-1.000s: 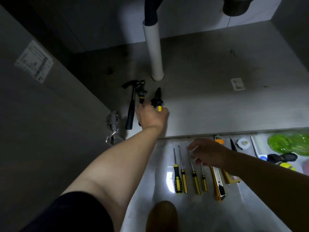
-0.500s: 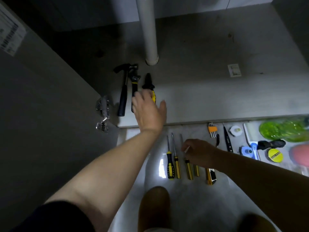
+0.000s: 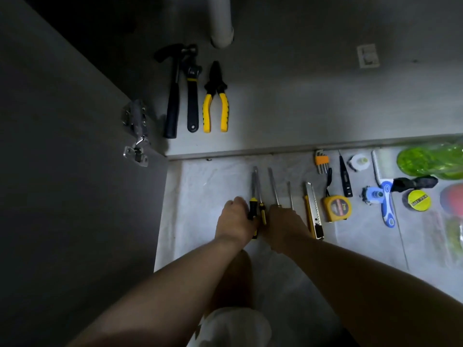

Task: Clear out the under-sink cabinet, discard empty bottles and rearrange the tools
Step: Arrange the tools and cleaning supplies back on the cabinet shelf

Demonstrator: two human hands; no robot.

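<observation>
From my end I see the left hand (image 3: 234,220) low on the pale floor (image 3: 200,191) in front of the cabinet. Its fingers curl round the handle of a black-and-yellow screwdriver (image 3: 252,209), the leftmost in a row whose steel shafts point toward the cabinet. The right hand (image 3: 285,226) lies just beside it over the handles of two slimmer screwdrivers (image 3: 273,186). Its fingers are tucked under, so I cannot tell whether they grip. A yellow utility knife (image 3: 313,211) and a yellow tape measure (image 3: 337,207) lie to the right. On the grey cabinet floor (image 3: 300,108) a black hammer (image 3: 172,96), a black adjustable wrench (image 3: 192,101) and yellow-handled pliers (image 3: 216,103) lie side by side, near the white drain pipe (image 3: 221,21).
</observation>
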